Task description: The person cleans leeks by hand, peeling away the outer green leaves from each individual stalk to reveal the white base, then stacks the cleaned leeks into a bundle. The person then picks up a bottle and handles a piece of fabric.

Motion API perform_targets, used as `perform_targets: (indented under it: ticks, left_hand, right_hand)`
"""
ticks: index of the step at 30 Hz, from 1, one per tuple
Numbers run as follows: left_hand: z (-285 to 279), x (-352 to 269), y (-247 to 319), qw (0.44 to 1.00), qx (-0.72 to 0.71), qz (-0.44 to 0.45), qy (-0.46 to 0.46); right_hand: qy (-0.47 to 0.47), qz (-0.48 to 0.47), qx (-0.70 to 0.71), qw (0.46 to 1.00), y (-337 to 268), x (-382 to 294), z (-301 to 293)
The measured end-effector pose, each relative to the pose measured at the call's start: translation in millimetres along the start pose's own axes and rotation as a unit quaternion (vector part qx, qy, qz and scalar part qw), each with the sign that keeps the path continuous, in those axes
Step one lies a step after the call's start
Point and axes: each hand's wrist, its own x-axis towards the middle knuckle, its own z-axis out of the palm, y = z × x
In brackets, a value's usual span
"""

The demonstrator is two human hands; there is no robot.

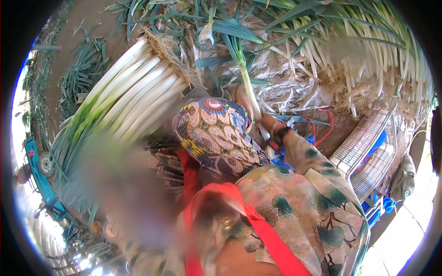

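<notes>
My right hand, with a dark band at the wrist, is closed around the lower white stalk of a leek whose green leaves point away from me. A tool with a red and black handle shows against the underside of this hand; whether it is gripped too is unclear. Skin shows left of the stalk, partly behind a bulging patterned cloth; I cannot tell if it is my left hand. A large bundle of leeks, white stalks side by side and roots away from me, lies to the left, partly blurred.
Many untrimmed leeks lie at the upper right on a soiled plastic sheet. A seat or rack with slatted panels stands at the right. Cut green leaves are heaped at the left, above a turquoise frame. Red string lies nearby.
</notes>
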Motion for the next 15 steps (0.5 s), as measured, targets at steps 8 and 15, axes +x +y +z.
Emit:
perform_targets:
  ticks: [8, 15]
  left_hand:
    - [-5.1, -17.1, 16.5, 0.983, 0.138, 0.122, 0.027]
    - [-38.1, 21.4, 36.3, 0.968, -0.151, -0.162, -0.113]
  right_hand:
    - [0.093, -0.121, 0.176, 0.972, -127.4, -77.4, -49.8]
    - [-0.138, -0.169, 0.323, 0.921, -96.7, -234.8, -48.9]
